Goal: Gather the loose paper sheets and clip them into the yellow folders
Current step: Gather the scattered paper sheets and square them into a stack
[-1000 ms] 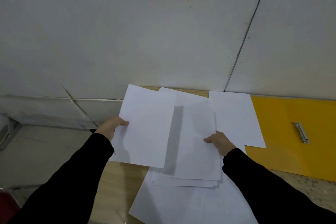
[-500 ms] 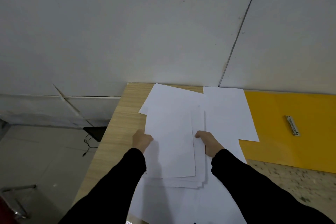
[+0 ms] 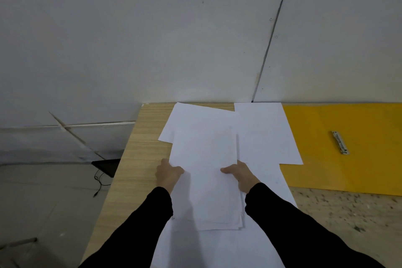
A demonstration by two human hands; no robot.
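Observation:
A stack of white paper sheets (image 3: 206, 172) is held between both hands above the table. My left hand (image 3: 168, 173) grips its left edge and my right hand (image 3: 241, 175) grips its right edge, thumbs on top. More loose sheets (image 3: 265, 137) lie flat on the table under and beyond the stack, one overlapping the folder's left edge. An open yellow folder (image 3: 343, 169) lies flat at the right, its metal clip (image 3: 339, 142) showing on the inside.
The wooden table (image 3: 141, 148) ends at its left edge, with floor, a black object (image 3: 107, 166) and a cable below. A grey wall rises straight behind the table. The table's right front surface is speckled (image 3: 348, 206).
My left hand brought a separate sheet from the left onto the stack. Both hands now hold the stack squared together at its sides, nearer the table's middle.

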